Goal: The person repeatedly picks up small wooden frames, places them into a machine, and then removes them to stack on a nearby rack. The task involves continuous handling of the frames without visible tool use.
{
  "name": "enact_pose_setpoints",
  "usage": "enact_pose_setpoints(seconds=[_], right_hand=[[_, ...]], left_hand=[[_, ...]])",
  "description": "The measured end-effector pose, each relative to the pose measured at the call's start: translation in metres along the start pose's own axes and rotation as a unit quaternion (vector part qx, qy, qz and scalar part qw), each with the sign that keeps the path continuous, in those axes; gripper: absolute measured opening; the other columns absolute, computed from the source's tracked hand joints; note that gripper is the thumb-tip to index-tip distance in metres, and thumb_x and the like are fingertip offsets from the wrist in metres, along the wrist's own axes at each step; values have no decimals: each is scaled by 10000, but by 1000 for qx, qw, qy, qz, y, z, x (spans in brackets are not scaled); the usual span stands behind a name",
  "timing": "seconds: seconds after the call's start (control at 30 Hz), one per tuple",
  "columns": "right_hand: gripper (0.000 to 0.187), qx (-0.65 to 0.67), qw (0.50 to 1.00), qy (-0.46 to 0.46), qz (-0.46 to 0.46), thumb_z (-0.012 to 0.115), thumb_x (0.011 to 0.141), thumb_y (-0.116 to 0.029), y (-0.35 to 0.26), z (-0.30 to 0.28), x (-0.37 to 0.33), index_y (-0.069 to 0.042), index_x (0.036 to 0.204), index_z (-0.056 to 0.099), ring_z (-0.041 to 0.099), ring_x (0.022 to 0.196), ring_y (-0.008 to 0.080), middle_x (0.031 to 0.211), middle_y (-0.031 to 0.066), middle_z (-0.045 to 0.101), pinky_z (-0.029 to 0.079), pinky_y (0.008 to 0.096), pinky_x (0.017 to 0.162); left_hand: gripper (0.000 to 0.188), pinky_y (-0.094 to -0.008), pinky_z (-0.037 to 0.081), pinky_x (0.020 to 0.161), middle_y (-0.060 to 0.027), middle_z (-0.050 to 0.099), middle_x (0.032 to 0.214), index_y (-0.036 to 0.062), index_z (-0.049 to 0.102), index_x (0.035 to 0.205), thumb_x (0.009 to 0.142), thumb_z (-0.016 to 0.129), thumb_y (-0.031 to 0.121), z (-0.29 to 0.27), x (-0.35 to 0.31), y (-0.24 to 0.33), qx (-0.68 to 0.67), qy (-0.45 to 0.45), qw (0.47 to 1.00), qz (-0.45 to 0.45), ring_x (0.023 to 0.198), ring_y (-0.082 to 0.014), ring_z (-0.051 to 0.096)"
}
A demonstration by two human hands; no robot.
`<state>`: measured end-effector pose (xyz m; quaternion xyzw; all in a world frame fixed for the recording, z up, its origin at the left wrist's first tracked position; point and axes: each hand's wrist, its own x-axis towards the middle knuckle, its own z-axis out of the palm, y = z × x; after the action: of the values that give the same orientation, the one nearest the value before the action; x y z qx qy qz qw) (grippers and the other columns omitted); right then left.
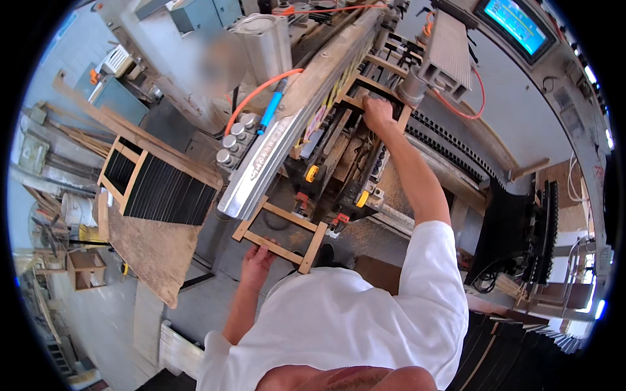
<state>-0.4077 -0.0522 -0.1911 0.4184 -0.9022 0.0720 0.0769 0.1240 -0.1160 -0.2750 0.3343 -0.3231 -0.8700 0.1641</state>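
My left hand (259, 260) grips the near rail of a small rectangular wooden frame (290, 216), its fingers curled around the wood. This frame is held in front of my body, short of the machine, with open space between its rails. My right arm reaches out over the machine (336, 146). There my right hand (378, 112) is closed on a second wooden frame (352, 101), which lies between the machine's rails. The fingertips of that hand are partly hidden. Two yellow knobs, one a yellow knob (312, 173), sit on the near end of the machine.
To the left, a stack of black-sided wooden frames (163, 192) stands on a wooden board (156, 244). A long metal beam (261, 173) crosses beside the machine, with a blue pen-like tool (271, 112) on it. A lit screen (515, 26) is at upper right. Sawdust lies around the machine.
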Motion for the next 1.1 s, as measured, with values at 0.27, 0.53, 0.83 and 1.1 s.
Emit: enact_pose_setpoints(seconds=[0.27, 0.53, 0.83, 1.1], right_hand=[[198, -146, 989, -19, -12, 634, 769, -64, 19, 4, 51, -70, 968, 632, 605, 967, 303, 876, 139, 696, 382, 420, 845], [144, -171, 985, 16, -3, 602, 810, -106, 60, 30, 100, -90, 939, 662, 627, 954, 268, 915, 96, 706, 387, 421, 890], [150, -50, 995, -87, 13, 666, 764, -78, 76, 22, 129, -59, 913, 668, 668, 945, 332, 959, 152, 700, 500, 467, 821], [149, -102, 985, -138, -19, 579, 836, -90, 71, 5, 124, -44, 972, 620, 657, 929, 342, 939, 159, 687, 494, 490, 790]], left_hand=[[269, -385, 490, 938, -97, 633, 1152, 47, 543, 1173, 953, 587, 195, 8, 14, -11, 29, 42, 998, -21, 1074, -229, 616], [281, -394, 476, 955, -104, 625, 1149, 24, 534, 1172, 959, 568, 204, 13, 21, -24, 13, 83, 996, 21, 1084, -236, 607], [284, -405, 477, 953, -119, 618, 1159, 9, 520, 1182, 957, 564, 178, 10, 44, -48, 21, 112, 993, 3, 1083, -249, 603], [275, -384, 494, 939, -122, 617, 1154, 0, 518, 1180, 951, 552, 147, 28, 48, -58, 36, 164, 986, 8, 1064, -234, 605]])
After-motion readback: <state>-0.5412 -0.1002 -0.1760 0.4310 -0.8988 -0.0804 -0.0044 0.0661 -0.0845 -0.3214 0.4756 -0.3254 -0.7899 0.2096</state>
